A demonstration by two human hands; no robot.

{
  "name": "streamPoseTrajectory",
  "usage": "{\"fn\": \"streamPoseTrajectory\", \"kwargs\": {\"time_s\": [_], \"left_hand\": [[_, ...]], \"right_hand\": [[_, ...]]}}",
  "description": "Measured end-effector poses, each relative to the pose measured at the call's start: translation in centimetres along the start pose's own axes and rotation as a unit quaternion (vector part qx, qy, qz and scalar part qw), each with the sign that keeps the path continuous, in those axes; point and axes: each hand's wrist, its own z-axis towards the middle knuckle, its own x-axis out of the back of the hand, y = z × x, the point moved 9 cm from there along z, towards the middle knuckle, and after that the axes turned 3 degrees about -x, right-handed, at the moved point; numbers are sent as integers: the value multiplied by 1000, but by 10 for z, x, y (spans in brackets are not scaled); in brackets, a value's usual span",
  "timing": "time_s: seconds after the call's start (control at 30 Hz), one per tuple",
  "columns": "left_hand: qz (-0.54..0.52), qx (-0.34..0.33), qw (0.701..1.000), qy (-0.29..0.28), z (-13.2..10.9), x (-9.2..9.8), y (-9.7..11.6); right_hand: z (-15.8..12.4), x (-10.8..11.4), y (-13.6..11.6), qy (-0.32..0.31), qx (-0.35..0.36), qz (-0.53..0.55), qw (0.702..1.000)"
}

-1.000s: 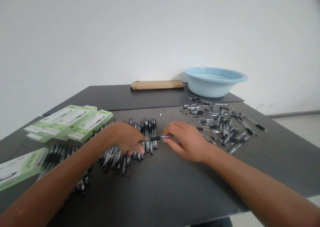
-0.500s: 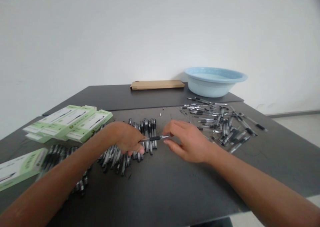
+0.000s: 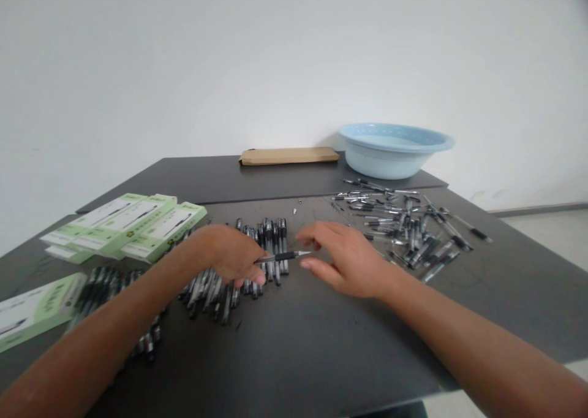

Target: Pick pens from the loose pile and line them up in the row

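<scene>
Pen (image 3: 285, 256): held in left hand (image 3: 236, 255), lies nine-to-three o'clock; points to three o'clock, into gap of parted right hand (image 3: 346, 258).

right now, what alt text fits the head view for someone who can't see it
The left hand holds a black-gripped pen, its tip near the open right hand. On the dark table are other pens to both sides, green-and-white boxes, flat cardboard and a pale blue basin.

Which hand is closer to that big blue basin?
The right. The right hand is in front of the blue basin and a little left of it; the left hand, holding a pen, is farther left.
</scene>
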Motion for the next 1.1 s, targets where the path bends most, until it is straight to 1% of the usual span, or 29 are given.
{"fn": "streamPoseTrajectory", "kwargs": {"time_s": [0.1, 0.13, 0.2, 0.3, 0.37, 0.77, 0.87, 1.0, 1.1], "left_hand": [[6, 11, 1000, 1, -2, 1, 1], [9, 13, 1000, 0, -2, 1, 1], [10, 12, 1000, -5, -3, 1, 2], [8, 6, 1000, -5, -1, 0, 1], [10, 4, 1000, 0, 1, 0, 0], [17, 4, 1000, 2, 0, 0, 1], [12, 6, 1000, 1, -1, 0, 2], [15, 7, 1000, 1, -2, 0, 3], [11, 13, 1000, 0, -2, 0, 2]], "right_hand": [[-2, 11, 3, 37, -13, 20, 999], [-2, 13, 3, 40, -12, 19, 999], [-1, 11, 0, 28, -1, 14, 1000], [0, 2, -5, -5, 9, 7, 1000], [1, -2, -6, -12, 11, 3, 1000], [2, -8, -5, -27, 13, -9, 999], [1, -5, -5, -26, 14, -1, 1000], [-1, 2, -4, -7, 10, 5, 1000], [-1, 2, -5, -11, 11, -5, 1000]]}}
